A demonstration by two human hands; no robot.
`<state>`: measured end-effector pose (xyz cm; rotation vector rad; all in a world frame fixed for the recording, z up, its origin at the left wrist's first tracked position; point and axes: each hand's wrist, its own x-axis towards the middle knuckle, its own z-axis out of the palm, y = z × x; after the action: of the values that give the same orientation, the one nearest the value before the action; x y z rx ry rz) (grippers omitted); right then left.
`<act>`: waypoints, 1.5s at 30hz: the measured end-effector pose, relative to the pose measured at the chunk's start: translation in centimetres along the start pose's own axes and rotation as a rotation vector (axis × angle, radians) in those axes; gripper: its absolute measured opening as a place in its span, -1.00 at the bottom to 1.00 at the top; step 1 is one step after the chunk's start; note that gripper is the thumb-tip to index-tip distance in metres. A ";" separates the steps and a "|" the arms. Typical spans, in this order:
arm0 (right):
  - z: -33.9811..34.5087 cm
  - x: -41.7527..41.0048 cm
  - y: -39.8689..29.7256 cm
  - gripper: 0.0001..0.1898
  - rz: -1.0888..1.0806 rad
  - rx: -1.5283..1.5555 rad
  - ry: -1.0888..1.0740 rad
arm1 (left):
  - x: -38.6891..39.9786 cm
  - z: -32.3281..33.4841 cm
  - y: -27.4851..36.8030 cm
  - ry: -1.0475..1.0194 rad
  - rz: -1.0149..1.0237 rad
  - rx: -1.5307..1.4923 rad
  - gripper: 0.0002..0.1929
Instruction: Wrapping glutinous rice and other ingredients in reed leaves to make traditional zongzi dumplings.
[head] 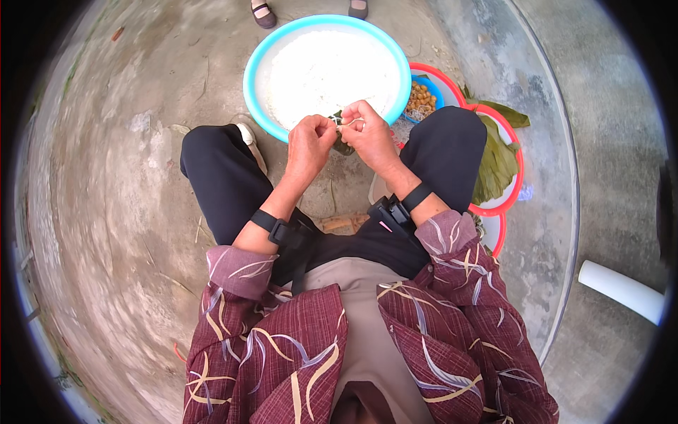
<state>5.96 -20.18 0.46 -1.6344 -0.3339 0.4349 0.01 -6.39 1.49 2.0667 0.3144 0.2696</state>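
Observation:
Over the near rim of a wide basin, both my hands meet at a small leaf-wrapped parcel (344, 145) of dark green leaf. My left hand (311, 144) pinches white string (336, 121) between thumb and finger at the parcel's top. Close against it, my right hand (371, 139) grips the string from the other side, its index finger raised and bent. Much of the parcel is hidden by my fingers, and the string's exact path cannot be told. Just beyond lies the basin (249, 87), light blue at the rim, with white grains (333, 71), apparently rice, inside.
Right of my knee stand red-rimmed basins (521, 175). One holds broad green leaves (492, 164); another holds a blue bowl (437, 94) of brown chunks (421, 96) and pale strings. Another person's shoes (265, 17) show beyond the rice. A white pipe (619, 290) lies far right.

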 end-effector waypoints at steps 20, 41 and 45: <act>0.8 -0.1 -0.1 -0.90 -0.419 -0.528 0.132 | 0.6 -0.2 -0.8 -0.143 -0.523 -0.534 -0.84; -0.2 -0.3 0.0 -0.76 0.075 -0.088 0.025 | -0.9 0.9 -2.1 0.046 -0.088 -0.055 -0.88; -0.4 -0.4 -1.5 -0.60 0.090 0.150 0.006 | -0.9 0.1 1.2 0.105 -0.002 -0.389 -0.75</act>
<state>5.82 -20.51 2.05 -1.5081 -0.2181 0.5109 -0.65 -7.29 2.40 1.6721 0.3009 0.4061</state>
